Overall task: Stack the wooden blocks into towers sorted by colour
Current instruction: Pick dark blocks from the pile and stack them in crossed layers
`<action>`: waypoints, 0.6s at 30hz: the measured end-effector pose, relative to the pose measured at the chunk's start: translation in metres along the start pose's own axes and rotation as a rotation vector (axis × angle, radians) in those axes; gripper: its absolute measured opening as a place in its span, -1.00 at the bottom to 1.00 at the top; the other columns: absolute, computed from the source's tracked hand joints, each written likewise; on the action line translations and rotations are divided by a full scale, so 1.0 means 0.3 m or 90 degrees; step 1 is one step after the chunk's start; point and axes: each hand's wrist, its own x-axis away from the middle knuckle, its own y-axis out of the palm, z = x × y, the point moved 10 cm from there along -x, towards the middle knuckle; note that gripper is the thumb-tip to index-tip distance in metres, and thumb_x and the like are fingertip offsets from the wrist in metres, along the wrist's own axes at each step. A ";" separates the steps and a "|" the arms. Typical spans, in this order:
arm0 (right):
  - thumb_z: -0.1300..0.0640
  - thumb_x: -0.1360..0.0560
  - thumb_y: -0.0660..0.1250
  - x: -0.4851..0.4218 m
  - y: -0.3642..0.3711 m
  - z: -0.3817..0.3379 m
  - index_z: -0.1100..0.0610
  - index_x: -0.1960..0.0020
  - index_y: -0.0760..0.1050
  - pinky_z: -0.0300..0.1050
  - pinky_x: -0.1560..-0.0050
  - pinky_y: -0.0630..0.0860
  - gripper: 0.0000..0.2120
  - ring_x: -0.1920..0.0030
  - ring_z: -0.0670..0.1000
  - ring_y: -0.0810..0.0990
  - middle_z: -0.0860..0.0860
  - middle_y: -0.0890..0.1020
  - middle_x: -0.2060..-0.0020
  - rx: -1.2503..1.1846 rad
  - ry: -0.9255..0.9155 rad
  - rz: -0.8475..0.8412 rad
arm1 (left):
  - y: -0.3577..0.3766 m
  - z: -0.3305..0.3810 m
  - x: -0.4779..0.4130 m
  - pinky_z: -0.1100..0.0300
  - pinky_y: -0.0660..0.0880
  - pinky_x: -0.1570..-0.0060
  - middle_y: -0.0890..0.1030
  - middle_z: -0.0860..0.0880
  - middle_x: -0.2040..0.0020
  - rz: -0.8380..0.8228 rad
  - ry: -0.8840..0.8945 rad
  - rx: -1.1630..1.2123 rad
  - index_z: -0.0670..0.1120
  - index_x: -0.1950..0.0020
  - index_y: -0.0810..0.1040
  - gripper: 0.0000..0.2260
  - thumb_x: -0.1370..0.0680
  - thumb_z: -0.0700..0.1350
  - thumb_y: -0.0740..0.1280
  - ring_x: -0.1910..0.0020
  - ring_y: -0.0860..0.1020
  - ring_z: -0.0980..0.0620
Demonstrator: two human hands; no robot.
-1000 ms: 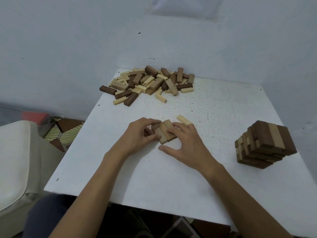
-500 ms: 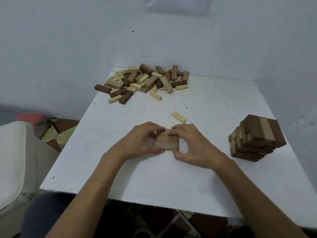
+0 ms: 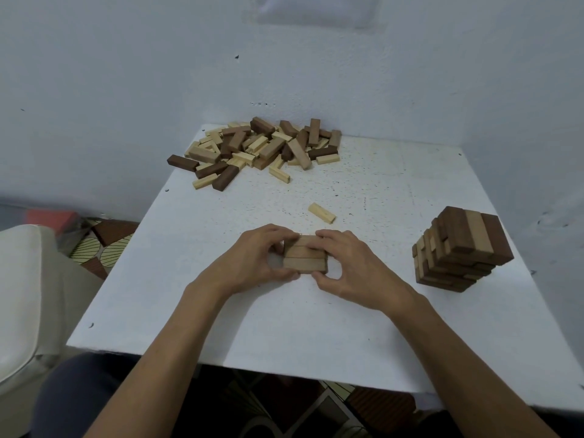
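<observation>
Three mid-brown wooden blocks (image 3: 305,256) lie side by side as one flat row on the white table (image 3: 379,184), near its middle. My left hand (image 3: 252,259) grips the row's left end and my right hand (image 3: 349,267) grips its right end, fingers curled over the top. A single pale block (image 3: 321,212) lies just behind the hands. A loose heap of dark, mid-brown and pale blocks (image 3: 262,148) fills the far left corner. A stacked tower of dark and mid-brown blocks (image 3: 461,248) stands at the right.
Walls close off the table's far and right sides. A cream cushioned seat (image 3: 22,295) sits left of the table, over a patterned floor (image 3: 94,245). The tower stands close to the table's right edge.
The three blocks were skewed and are now squared into a row parallel to the table's near edge. Both hands shifted from on top of them to their two ends.
</observation>
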 end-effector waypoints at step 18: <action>-0.02 -0.43 0.42 0.067 -0.227 -0.077 -0.04 -0.34 0.33 -0.16 -0.03 0.39 -0.46 -0.15 -0.11 0.27 -0.17 0.44 -0.17 0.054 0.021 0.042 | -0.076 0.194 -0.014 0.28 0.37 -0.02 0.49 0.17 -0.21 0.026 0.069 -0.029 0.12 -0.46 0.31 -0.28 -0.37 0.07 0.54 0.00 0.44 0.18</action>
